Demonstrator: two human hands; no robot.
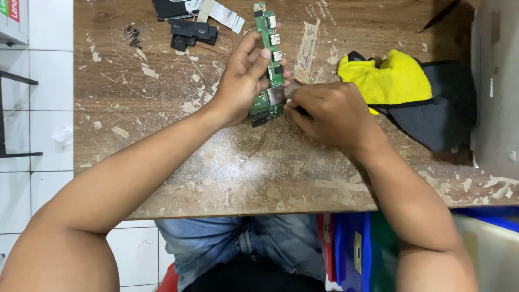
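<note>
Looking down from my head: my left hand (244, 80) grips a long green circuit board (270, 65) by its left edge, long axis running near to far. My right hand (324, 113), just right of the board's near end, pinches a thin tool (298, 81) against it. A yellow cloth (386, 78) lies farther right on the wooden table (243, 167).

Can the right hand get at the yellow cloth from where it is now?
Probably yes. The right hand sits just beside the yellow cloth, bare table between them. But it grips a thin tool against the green circuit board, so it isn't free.
</note>
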